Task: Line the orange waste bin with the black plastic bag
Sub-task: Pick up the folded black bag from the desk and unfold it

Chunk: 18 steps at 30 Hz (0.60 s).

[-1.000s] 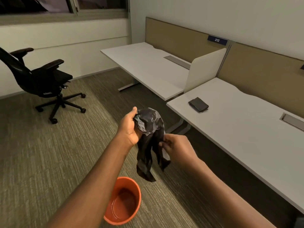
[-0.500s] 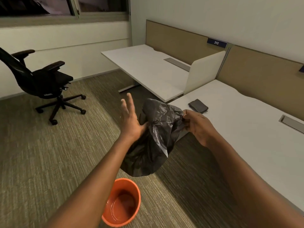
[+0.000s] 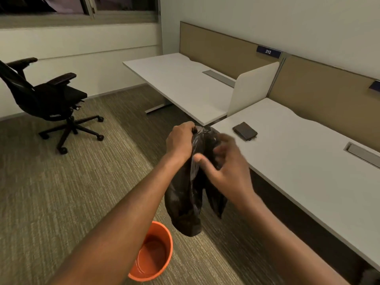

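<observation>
Below both hands and nearest the person, the orange waste bin (image 3: 153, 254) stands on the carpet, unlined, its mouth partly covered by the left forearm. The black plastic bag (image 3: 189, 202) hangs above and a little to the right of it, well clear of the rim, gathered into a crumpled bunch with two lobes dangling.

The step in hand appears to be finding and opening the bag's mouth. Doing it well likely means separating the two layers at the top edge, spreading them wide, and only then lowering the closed bottom into the bin so the rim can be folded over evenly. The film looks thin and clingy, so a rubbing pinch would probably part the layers better than a pull.

The left hand (image 3: 180, 139) is closed in a fist around the top of the bag, wrist bent, forearm reaching forward. The right hand (image 3: 228, 171) sits just beside it and slightly lower, fingers curled loosely with the thumb against the plastic; it is blurred, so whether it truly grips the bag cannot be told.

Beyond the right hand, a dark flat object (image 3: 244, 131) lies on the white worktop (image 3: 308, 161).
</observation>
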Available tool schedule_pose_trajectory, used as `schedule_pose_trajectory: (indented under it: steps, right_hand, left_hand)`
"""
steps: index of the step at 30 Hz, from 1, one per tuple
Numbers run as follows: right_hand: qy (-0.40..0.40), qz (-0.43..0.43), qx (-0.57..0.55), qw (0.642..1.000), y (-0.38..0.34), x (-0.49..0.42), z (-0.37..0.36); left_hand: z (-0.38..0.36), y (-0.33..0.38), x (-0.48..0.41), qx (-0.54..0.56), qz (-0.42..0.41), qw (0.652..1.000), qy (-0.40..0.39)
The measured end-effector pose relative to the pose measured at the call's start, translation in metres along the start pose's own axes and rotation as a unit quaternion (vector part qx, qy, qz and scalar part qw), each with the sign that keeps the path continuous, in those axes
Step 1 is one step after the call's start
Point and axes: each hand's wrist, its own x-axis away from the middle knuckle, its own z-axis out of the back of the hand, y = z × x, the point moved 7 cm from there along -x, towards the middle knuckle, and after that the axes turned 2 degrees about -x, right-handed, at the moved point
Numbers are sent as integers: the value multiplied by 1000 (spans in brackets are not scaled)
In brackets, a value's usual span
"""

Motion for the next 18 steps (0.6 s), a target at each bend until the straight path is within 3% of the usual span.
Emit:
schedule_pose_trajectory:
  steps: [3, 6, 8, 12, 15, 18]
  right_hand:
    - [-117, -62, 15, 991, 16, 22, -38]
    - [-140, -153, -40, 977, 49, 27, -57]
    - [-119, -233, -105, 959, 80, 25, -60]
    - [-76, -409, -220, 882, 138, 16, -56]
    - [-76, -404, -204, 888, 151, 8, -42]
    - [-161, -284, -146, 934, 145, -9, -34]
  left_hand:
    - [3, 0, -3, 29, 39, 999, 0]
    - [-2, -3, -4, 127, 113, 982, -77]
    - [-6, -13, -2, 210, 193, 948, -139]
    - [-6, -49, 13, 325, 321, 854, -248]
    - [-6, -84, 20, 372, 377, 811, -247]
    - [-1, -119, 13, 313, 394, 848, -165]
